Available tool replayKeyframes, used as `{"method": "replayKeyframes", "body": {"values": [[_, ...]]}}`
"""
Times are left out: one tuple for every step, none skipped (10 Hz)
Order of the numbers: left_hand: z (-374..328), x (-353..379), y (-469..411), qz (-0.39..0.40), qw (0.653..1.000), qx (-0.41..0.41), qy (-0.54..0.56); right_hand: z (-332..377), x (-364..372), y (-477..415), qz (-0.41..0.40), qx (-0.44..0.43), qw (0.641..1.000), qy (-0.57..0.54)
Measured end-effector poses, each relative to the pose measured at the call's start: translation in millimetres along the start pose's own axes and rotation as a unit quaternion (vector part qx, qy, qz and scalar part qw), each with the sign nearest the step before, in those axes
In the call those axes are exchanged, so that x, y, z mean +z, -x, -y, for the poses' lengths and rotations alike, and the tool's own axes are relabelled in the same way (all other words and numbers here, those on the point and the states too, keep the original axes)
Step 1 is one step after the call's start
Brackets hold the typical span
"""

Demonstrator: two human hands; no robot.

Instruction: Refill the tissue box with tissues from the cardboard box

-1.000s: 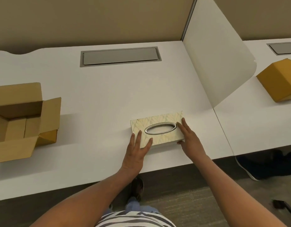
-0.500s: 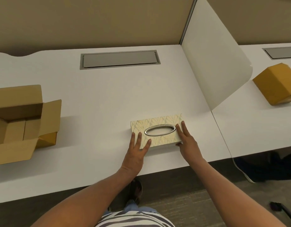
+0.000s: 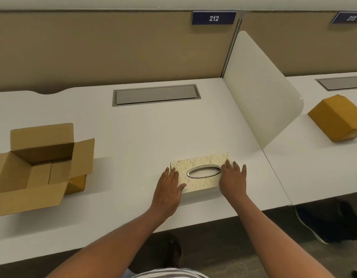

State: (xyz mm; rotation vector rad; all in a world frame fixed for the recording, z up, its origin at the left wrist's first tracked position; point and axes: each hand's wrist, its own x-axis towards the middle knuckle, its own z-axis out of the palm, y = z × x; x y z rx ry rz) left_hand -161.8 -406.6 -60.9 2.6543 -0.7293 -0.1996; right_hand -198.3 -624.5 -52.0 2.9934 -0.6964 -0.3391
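Your 2 bare forearms reach forward from the bottom of the view, converging slightly. Your left hand [image 3: 167, 186] lies palm down, fingers together and extended, thumb angled out to the right. Your right hand [image 3: 232, 178] is also palm down, its fingers spread and flat.

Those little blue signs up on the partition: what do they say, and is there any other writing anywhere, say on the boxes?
"212": white digits on the blue sign on the tan partition behind this desk.
"213": likely, on the next blue sign to the right; it is angled and blurred.
The tissue box, the open cardboard box and the closed yellow box show no readable text.
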Motion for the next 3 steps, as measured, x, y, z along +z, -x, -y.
{"method": "replayKeyframes", "body": {"values": [[16.1, -14.3, -6.3, -0.022, 0.999, -0.018, 0.029, 20.1, 0.1, 1.9, -0.028, 0.015, 0.999, -0.045], [35.8, -30.0, -10.4, -0.038, 0.999, -0.026, 0.025, 47.6, 3.0, 6.9, -0.058, 0.009, 0.994, -0.094], [55.9, -43.7, -10.8, -0.048, 0.998, -0.034, 0.029, 76.4, 5.2, 12.1, -0.071, -0.012, 0.99, -0.119]]}}
